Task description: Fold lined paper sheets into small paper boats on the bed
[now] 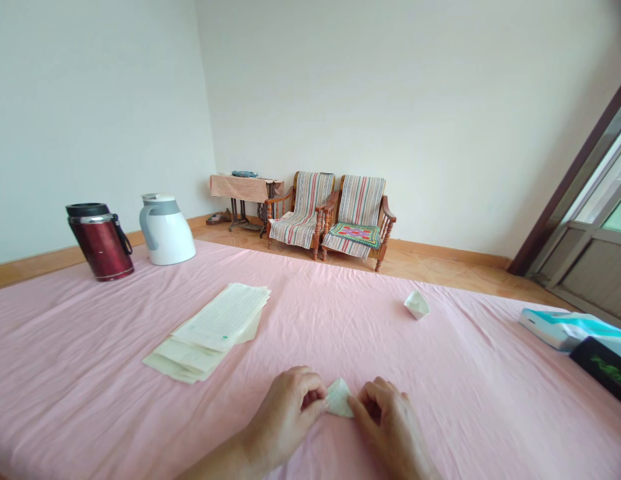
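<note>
A small folded piece of paper [339, 398], pale green-white with a pointed top, lies on the pink cloth between my two hands. My left hand [293, 410] pinches its left edge between thumb and curled fingers. At the paper's right corner, my right hand [385, 417] grips with thumb and forefinger, the other fingers curled in. Farther off to the right stands a folded paper boat [417, 305]. Left of my hands rests a loose stack of lined paper sheets [215, 327], its sheets fanned unevenly.
A dark red flask [103, 243] and a white jug with a grey handle [170, 233] stand at the far left. On the right edge lie a blue-and-white packet [555, 327] and a black case [603, 367]. Beyond the pink-covered surface [340, 307] are two wooden armchairs [303, 207].
</note>
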Demonstrator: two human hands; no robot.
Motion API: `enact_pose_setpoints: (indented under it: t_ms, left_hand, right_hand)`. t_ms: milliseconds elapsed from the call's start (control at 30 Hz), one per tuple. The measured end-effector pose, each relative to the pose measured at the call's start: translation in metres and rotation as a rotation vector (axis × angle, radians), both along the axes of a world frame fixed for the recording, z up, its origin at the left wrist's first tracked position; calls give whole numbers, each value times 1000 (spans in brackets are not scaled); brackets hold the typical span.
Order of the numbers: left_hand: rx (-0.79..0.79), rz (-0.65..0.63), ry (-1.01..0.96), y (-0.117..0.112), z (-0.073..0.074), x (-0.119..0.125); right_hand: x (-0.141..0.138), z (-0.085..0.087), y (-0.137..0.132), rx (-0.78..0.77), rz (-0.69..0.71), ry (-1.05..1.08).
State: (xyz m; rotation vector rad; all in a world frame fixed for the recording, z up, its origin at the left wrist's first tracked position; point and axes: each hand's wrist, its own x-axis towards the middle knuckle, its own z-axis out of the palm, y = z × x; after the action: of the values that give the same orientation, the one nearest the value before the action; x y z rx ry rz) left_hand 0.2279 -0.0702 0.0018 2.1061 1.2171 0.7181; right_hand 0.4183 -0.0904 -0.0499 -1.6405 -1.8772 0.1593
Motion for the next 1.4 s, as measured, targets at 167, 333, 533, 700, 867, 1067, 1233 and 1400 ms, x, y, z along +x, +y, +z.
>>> enact_pose_setpoints:
  t_ms: [167,333,533,700,867,1067,1233,1400]
  left_hand:
    - [-42,9,10,5,0,3]
    - [-27,19,23,7,-4,6]
    - [23,57,53,7,-7,9]
    - [49,78,80,6,-10,9]
    - [140,37,122,3,-9,11]
    - [226,-81,214,3,-9,12]
    - [192,-87,178,6,-11,9]
    - [105,-65,78,7,-6,7]
  right_hand:
    - [3,-3,1,-6,-8,-48]
    - [1,-2,1,46,-28,-103]
    - [-1,-2,1,40,-47,-164]
    - [-1,-4,2,61,-42,-195]
    - [-2,-8,4,87,-59,-246]
    - [-3,-5,2,167,-23,-192]
    - [-3,8,-3,354,245,-195]
    - [-9,12,-4,524,361,-401]
